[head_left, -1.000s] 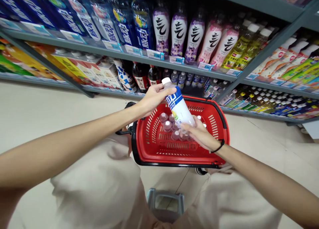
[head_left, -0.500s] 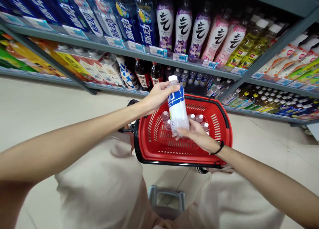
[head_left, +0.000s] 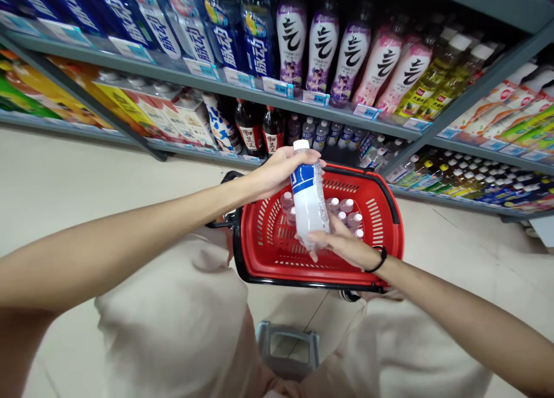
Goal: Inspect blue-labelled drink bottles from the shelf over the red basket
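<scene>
Both my hands hold one drink bottle (head_left: 308, 205), with a white cap, a blue band and a white lower label. It leans slightly, its cap toward the shelf, above the red shopping basket (head_left: 255, 259). My left hand (head_left: 283, 170) closes around its upper part, just below the cap. Around the lower end curl the fingers of my right hand (head_left: 335, 236), with a black band at that wrist. Several small white-capped bottles (head_left: 346, 206) stand in the basket beneath, on both sides of the held bottle, which partly hides the basket floor.
Shelving (head_left: 208, 78) full of drinks runs along the far side. On its bottom shelf several small bottles (head_left: 320, 134) stand beside dark red-labelled bottles (head_left: 250, 132). A grey stool (head_left: 289, 352) shows between my legs. Tiled floor (head_left: 186, 181) lies around the basket.
The bottle has turned a little in my hands, so its printed blue lettering shows less and a clear, ridged side shows at right. Both hands have come slightly lower in view.
</scene>
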